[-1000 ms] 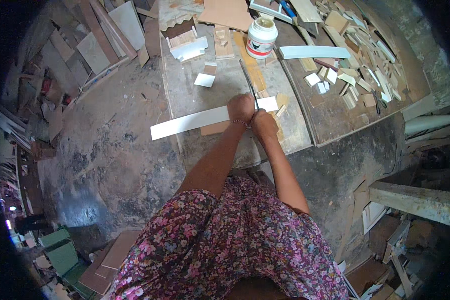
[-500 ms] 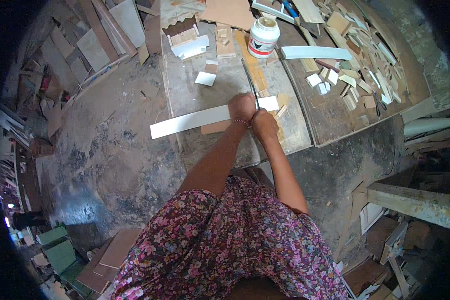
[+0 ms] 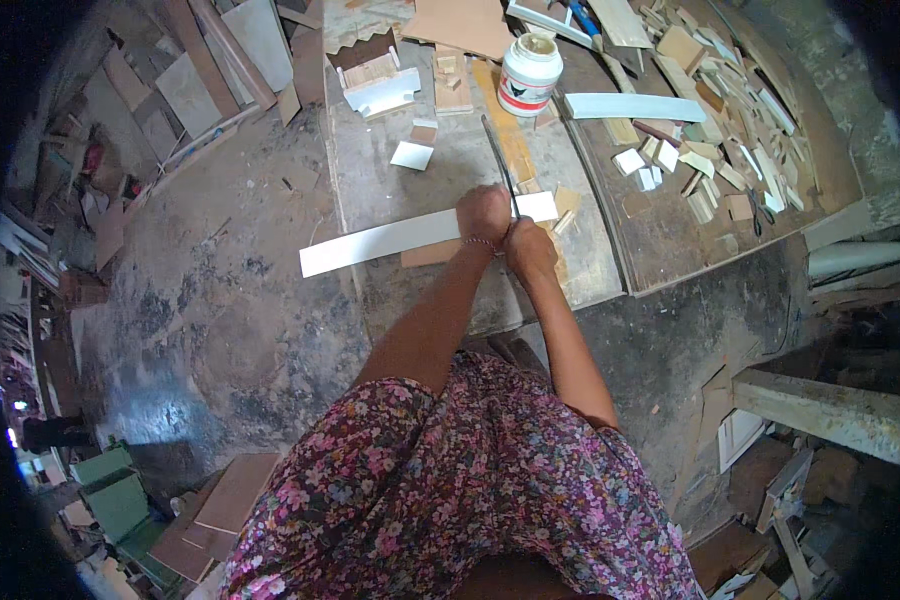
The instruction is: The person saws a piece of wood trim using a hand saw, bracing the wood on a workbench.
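Note:
A long white board strip (image 3: 380,242) lies across the bench, over a brown piece of wood (image 3: 427,253). My left hand (image 3: 484,212) is closed on the strip near its right end, pressing it down. Just beside it, my right hand (image 3: 531,248) is wrapped round the near end of a thin, dark saw (image 3: 500,155). The blade crosses the strip and points away from me, with the strip's short end (image 3: 538,207) to its right. My fingers hide the saw's grip and part of the strip.
An open white glue jar (image 3: 530,76) stands at the far side. Small white and brown pieces (image 3: 411,155) lie left of the blade. A white moulding (image 3: 634,107) and a heap of wood offcuts (image 3: 720,110) with scissors (image 3: 760,214) are on the right-hand board.
Both hands keep their grips in nearly the same place. The saw blade appears at almost the same spot across the strip; the whole view has shifted very slightly.

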Demonstrator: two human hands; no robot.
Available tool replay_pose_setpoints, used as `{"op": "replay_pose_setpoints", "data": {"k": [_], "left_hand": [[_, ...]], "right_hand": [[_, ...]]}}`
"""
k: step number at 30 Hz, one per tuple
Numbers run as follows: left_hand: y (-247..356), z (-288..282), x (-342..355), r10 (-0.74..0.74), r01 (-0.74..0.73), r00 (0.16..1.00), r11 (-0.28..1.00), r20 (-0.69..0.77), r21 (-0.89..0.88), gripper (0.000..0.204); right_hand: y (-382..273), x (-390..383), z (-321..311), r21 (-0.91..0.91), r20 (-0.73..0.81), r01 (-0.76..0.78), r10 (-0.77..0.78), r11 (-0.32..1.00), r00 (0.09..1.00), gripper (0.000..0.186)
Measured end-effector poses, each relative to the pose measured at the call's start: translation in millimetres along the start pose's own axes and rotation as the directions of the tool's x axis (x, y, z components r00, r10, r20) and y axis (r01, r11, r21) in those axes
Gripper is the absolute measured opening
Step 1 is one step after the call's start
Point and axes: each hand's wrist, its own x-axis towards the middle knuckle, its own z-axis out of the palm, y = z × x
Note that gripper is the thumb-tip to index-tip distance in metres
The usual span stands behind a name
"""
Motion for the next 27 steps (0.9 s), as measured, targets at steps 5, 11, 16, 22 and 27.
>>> {"op": "replay_pose_setpoints", "data": {"k": [5, 11, 16, 22, 27], "left_hand": [[-1.7, 0.9, 0.6, 0.014, -0.015, 1.000, 0.996, -0.012, -0.088, 0.034], [0.3, -0.7, 2.7, -0.038, 0.039, 0.998, 0.999, 0.042, -0.033, 0.036], [-3.2, -0.8, 0.3, 0.003, -0.005, 1.000, 0.999, 0.030, 0.053, 0.025], [-0.3, -2.9, 0.6, -0.055, 0.057, 0.997, 0.997, 0.047, -0.046, 0.038], [0.6, -2.4, 2.1, -0.060, 0.064, 0.995, 0.997, 0.082, -0.052, 0.039]], "right_hand": [[7.2, 6.4, 8.2, -0.025, -0.027, 0.069, -0.069, 0.997, 0.997, 0.029], [10.1, 9.7, 12.5, -0.053, -0.052, 0.102, -0.105, 0.993, 0.993, 0.029], [13.7, -1.0, 18.1, -0.045, -0.065, 0.113, -0.115, 0.993, 0.991, 0.028], [18.7, 2.1, 16.7, 0.025, -0.088, 0.126, -0.123, 0.992, 0.988, 0.028], [17.8, 6.6, 15.2, 0.002, -0.073, 0.105, -0.105, 0.994, 0.992, 0.028]]}}
